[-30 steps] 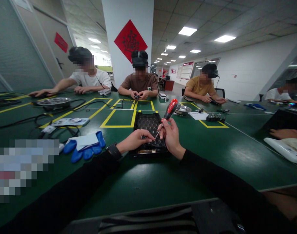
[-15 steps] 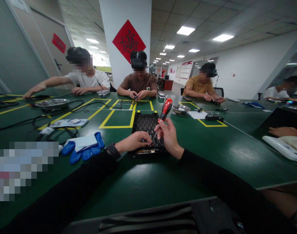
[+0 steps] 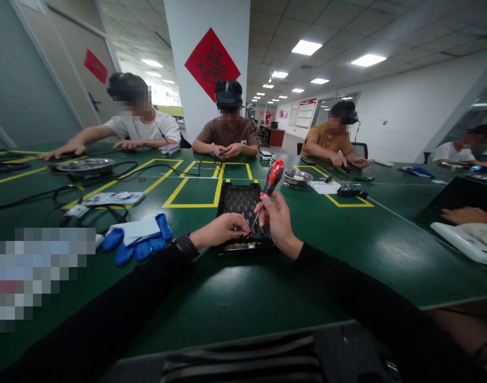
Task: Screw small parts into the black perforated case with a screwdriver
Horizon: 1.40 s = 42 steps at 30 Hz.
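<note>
A black, grid-patterned device shell (image 3: 240,205) lies on the green table (image 3: 243,298) in front of me. My right hand (image 3: 277,222) is closed round a screwdriver with a red and black handle (image 3: 272,178), its thin shaft slanting down-left to the shell's near part. My left hand (image 3: 220,230) rests on the shell beside the tip, fingers curled and pinched close to it; whatever is between them is too small to make out. Both my arms are in black sleeves, with a dark watch (image 3: 183,244) on the left wrist.
Blue and white gloves (image 3: 138,238) lie left of the shell, with black cables (image 3: 87,210) and a metal bowl (image 3: 85,167) further left. Several other people sit working across the table. Another person's hand (image 3: 464,215) rests at the right by a white object (image 3: 462,242).
The screwdriver's handle has tipped a little to the left and stands more upright. My left hand has stayed on the shell by the tip. The view has shifted slightly.
</note>
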Available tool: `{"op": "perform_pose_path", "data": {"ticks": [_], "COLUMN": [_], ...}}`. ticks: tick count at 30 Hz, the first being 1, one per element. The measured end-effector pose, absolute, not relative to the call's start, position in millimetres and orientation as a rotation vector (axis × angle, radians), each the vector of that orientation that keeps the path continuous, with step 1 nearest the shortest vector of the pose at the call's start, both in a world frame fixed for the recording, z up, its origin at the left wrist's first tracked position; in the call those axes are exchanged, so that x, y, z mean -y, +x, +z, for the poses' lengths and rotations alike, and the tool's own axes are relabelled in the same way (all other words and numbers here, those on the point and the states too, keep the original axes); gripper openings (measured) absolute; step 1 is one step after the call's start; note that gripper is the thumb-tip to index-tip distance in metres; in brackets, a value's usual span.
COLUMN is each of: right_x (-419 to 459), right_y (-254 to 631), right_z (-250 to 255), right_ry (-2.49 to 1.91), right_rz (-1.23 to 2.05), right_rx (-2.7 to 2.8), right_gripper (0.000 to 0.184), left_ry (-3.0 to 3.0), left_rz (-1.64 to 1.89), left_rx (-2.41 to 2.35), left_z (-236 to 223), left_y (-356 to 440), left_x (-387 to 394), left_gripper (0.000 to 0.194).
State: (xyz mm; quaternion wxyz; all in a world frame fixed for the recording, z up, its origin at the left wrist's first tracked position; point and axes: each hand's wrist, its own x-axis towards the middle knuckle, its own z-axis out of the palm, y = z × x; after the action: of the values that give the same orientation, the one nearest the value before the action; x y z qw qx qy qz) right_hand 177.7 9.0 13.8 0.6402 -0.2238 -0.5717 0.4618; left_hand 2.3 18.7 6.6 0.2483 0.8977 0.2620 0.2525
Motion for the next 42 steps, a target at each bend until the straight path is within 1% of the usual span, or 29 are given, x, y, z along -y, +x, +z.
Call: {"op": "perform_pose_path", "data": {"ticks": [15, 23, 31, 42], "right_x": [-7.4, -6.1, -6.4, -6.9], "right_y": [177.7, 177.5, 178.0, 177.1], "right_z": [15.7, 16.0, 15.3, 14.5], "right_ry": [-0.513, -0.526, -0.524, -0.532], "right_rz": [1.06, 1.077, 1.087, 1.097], "right_rx": [1.311, 1.337, 1.335, 1.33], "right_gripper": [0.02, 0.025, 0.024, 0.027], "left_ry": [2.385, 2.35, 2.253, 2.244], "left_rz": [0.734, 0.734, 0.827, 0.762], "left_rx": [-0.786, -0.819, -0.836, -0.828], "left_z": [9.4, 9.5, 9.6, 8.8], "left_y": [4.0, 5.4, 6.2, 6.5], "left_x": [-14.1, -12.0, -12.6, -12.0], "left_gripper": [0.021, 0.022, 0.025, 0.025]}}
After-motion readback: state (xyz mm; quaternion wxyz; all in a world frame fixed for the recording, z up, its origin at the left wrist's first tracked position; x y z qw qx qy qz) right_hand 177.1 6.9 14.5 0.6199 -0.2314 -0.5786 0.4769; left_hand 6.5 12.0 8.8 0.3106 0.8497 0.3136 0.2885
